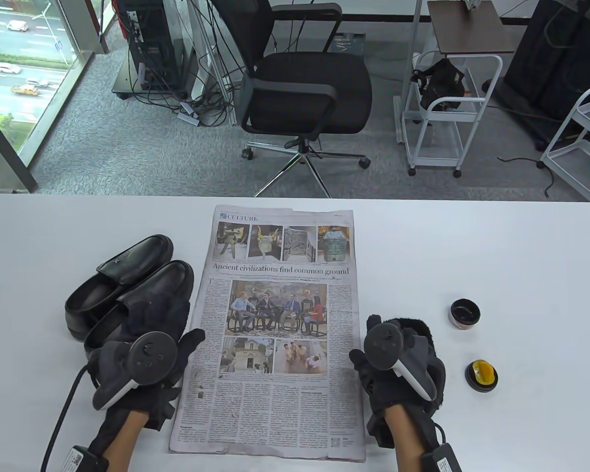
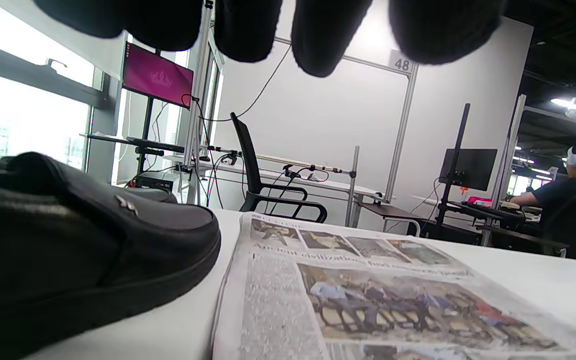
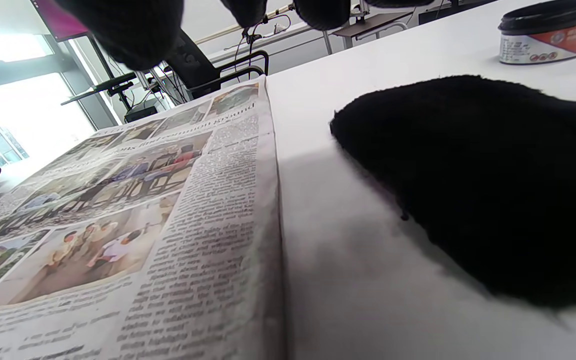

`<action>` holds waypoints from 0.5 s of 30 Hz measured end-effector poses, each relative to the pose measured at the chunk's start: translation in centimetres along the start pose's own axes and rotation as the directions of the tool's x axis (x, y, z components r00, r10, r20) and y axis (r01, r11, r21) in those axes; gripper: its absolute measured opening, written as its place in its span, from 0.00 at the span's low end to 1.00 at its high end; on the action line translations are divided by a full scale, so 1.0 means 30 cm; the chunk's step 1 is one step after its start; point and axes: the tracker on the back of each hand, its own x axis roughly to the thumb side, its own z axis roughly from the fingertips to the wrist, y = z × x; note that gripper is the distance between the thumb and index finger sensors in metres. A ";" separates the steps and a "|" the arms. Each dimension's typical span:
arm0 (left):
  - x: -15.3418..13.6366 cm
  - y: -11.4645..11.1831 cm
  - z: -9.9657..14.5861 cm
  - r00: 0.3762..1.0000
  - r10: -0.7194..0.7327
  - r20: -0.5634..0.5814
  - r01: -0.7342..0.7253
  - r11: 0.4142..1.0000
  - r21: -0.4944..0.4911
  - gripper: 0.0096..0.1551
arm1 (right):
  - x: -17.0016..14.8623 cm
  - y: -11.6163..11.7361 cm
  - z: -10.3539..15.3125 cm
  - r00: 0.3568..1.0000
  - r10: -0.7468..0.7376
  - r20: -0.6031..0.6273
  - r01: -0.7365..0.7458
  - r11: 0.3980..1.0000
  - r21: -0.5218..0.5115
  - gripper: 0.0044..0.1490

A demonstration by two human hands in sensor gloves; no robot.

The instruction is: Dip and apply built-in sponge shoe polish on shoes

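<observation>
While flat, both hands flank newspaper.

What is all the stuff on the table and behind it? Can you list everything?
Black leather loafers: two, table's left.
Printed newspaper sheet: one, centre.
Round black polish tin: one, open, table's right.
Black lid with yellow sponge: one, nearer than the tin.
Fuzzy black cloth: one, under the right hand.
Black office chair: one, behind the table.
White wire carts: two, back right.
Left hand: black glove, beside the loafers.
Right hand: black glove, on the cloth.
</observation>
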 end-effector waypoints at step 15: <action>-0.028 -0.142 0.002 0.996 -0.040 0.075 0.046 0.995 -0.090 0.47 | -0.005 0.051 -0.019 0.999 0.027 -0.035 -0.024 0.996 0.083 0.50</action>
